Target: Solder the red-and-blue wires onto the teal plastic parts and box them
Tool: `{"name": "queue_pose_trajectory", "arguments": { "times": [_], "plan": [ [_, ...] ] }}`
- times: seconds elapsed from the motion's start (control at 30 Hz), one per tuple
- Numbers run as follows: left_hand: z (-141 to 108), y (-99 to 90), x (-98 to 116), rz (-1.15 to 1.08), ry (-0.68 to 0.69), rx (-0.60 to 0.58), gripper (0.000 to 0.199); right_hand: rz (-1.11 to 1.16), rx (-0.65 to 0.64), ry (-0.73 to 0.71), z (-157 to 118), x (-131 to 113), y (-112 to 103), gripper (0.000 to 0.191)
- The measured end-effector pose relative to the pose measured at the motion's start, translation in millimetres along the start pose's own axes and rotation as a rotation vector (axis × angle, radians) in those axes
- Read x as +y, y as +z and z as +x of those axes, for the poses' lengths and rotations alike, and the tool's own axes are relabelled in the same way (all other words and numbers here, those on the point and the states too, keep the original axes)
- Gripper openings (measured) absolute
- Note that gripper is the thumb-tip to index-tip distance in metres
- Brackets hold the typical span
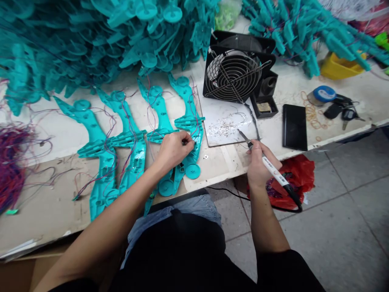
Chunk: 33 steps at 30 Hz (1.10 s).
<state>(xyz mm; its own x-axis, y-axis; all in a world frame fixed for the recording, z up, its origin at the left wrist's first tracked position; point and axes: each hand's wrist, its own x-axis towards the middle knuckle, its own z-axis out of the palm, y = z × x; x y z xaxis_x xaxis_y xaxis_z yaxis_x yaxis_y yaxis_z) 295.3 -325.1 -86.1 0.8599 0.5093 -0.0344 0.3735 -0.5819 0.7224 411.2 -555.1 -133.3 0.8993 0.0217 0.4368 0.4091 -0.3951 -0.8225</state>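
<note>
My right hand [257,170] grips a soldering iron [275,171] by its white handle, and the tip points up and left over a white board [223,141] strewn with small solder bits. My left hand [174,149] is closed in a pinch over the rightmost turquoise plastic part [190,107]. Something small and dark shows at its fingertips, too little of it visible to name. Several similar turquoise parts [135,160] lie in a row to the left, with thin red and blue wires running along them.
A black fan [232,75] stands behind the board, beside an iron stand with a sponge [263,107]. To the right lie a black phone [294,126], rubber bands and keys [348,114]. Turquoise parts [91,44] are heaped behind. A red bag [300,174] sits below the table edge.
</note>
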Motion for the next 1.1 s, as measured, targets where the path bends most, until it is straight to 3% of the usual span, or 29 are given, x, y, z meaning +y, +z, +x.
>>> {"name": "queue_pose_trajectory", "arguments": {
  "times": [0.2,0.37,0.5,0.63,0.7,0.8,0.93,1.1],
  "plan": [
    [0.6,-2.8,3.5,-0.08,-0.059,-0.029,0.015,0.063,0.014,0.073,3.8,-3.0,0.8,0.029],
    [3.9,-20.1,3.6,-0.48,-0.242,0.037,0.023,0.154,0.049,0.093,-0.4,-15.4,1.5,0.029],
    [-0.5,-41.6,-0.1,-0.718,-0.277,0.097,0.021,0.177,-0.055,0.017,-14.0,-29.5,3.4,0.026],
    [-9.5,-51.4,0.2,-0.851,-0.26,-0.019,0.024,0.225,-0.146,-0.103,-26.9,-40.7,7.7,0.022],
    [-12.9,-49.1,1.0,-0.772,-0.229,-0.073,0.021,0.248,-0.203,-0.164,-30.9,-44.8,10.2,0.021],
    [-16.5,-39.3,0.6,-0.481,-0.154,-0.116,0.008,0.293,-0.286,-0.253,-34.6,-50.2,13.0,0.02],
    [-20.4,-24.1,-3.6,-0.165,-0.046,-0.093,0.01,0.33,-0.358,-0.378,-38.2,-56.6,15.7,0.02],
    [-22.7,-14.1,-9.5,-0.006,0.017,-0.037,0.011,0.366,-0.448,-0.448,-41.2,-59.8,19.0,0.023]
  ]
}}
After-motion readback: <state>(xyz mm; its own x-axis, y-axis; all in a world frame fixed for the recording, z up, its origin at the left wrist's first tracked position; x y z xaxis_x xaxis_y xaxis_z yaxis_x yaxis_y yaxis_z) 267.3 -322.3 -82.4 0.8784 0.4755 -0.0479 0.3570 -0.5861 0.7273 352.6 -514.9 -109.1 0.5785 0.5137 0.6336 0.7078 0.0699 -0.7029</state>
